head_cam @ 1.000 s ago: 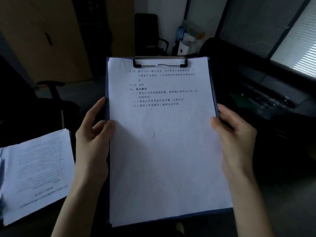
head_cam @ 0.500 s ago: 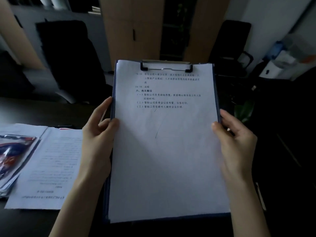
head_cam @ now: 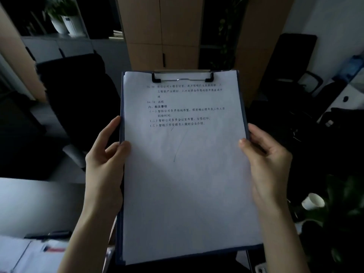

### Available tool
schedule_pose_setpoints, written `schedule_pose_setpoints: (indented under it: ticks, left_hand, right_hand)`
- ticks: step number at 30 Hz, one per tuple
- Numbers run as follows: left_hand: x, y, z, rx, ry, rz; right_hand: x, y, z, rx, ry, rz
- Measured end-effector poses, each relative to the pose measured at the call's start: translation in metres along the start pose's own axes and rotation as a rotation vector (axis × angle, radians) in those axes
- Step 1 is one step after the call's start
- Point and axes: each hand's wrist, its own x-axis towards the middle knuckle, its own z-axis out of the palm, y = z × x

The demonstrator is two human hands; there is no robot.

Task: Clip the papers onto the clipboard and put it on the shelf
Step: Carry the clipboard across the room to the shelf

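Note:
I hold a dark blue clipboard (head_cam: pixel 241 107) upright in front of me with both hands. White papers (head_cam: pixel 187 184) with printed text near the top cover its face and sit under the metal clip (head_cam: pixel 182 76) at the top edge. My left hand (head_cam: pixel 106 164) grips the left edge, thumb on the paper. On the right edge, my right hand (head_cam: pixel 267 160) holds it the same way. A dark shelf unit (head_cam: pixel 59 22) with potted plants stands at the far left behind.
A black office chair (head_cam: pixel 78 99) is behind the clipboard on the left, a wooden cabinet (head_cam: pixel 161 32) straight ahead, another chair (head_cam: pixel 291 62) at right. A desk edge with loose papers (head_cam: pixel 29 255) lies at lower left. A plant with a white cup (head_cam: pixel 313 200) is at lower right.
My view has swung left across the room while both hands keep the clipboard in the same grip; the desk papers slid toward the lower left and the cabinet and shelf came into view.

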Motion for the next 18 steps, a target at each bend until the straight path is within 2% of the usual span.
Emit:
schedule_pose_setpoints:
  ticks: [10,18]
  left_hand:
    - [0.184,-0.033,0.054,0.000,0.062,-0.009]
    - [0.363,-0.063,0.141,-0.044,0.174,0.038]
  right_hand:
    - [0.178,0.070,0.110,0.032,-0.081,0.018]
    - [0.382,0.115,0.196,0.001,-0.189,-0.015]
